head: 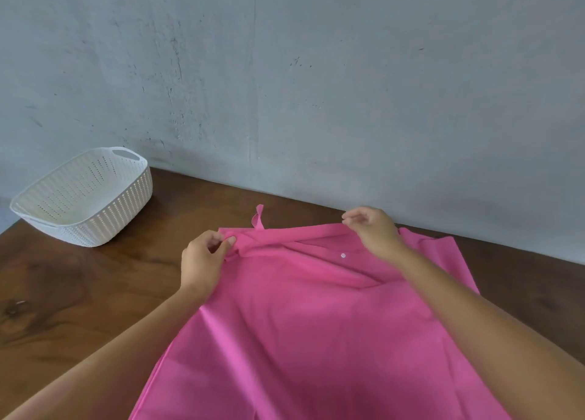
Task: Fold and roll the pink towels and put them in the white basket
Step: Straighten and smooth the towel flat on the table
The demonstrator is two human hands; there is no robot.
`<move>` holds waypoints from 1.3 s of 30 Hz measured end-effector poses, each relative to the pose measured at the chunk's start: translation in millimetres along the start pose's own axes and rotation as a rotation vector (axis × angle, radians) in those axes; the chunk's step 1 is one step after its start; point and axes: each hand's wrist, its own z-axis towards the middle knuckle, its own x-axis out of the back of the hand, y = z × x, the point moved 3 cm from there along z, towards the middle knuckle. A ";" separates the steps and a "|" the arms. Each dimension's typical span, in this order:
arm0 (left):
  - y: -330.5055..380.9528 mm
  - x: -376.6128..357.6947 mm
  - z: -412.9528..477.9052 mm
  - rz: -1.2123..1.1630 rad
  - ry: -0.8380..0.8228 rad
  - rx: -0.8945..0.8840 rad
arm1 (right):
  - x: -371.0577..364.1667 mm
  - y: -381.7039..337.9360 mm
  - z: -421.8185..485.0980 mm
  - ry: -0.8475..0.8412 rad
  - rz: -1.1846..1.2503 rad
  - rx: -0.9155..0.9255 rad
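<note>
Pink towel (316,324), far edge creased, right of white basket (126,204); left grip (205,256), right grip (370,229) pinch that edge.

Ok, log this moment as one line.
stage: folding | left hand: pinches pink towel far edge | right hand: pinches same edge | white basket: empty, far left

A scuffed grey wall (316,71) is rising behind the dark wooden table (79,293). Soft light is falling evenly across both.
</note>
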 end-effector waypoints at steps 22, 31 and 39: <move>-0.5 -5.3 -8.0 0.077 0.021 -0.051 | 73.5 53.5 -57.6 0.022 -0.699 0.195; -1.9 -5.3 -8.5 0.084 0.008 -0.072 | 34.1 44.0 -167.0 0.112 -0.431 0.235; -2.6 -5.6 -8.1 0.102 0.006 -0.082 | 8.1 49.6 -189.6 0.003 -0.393 0.156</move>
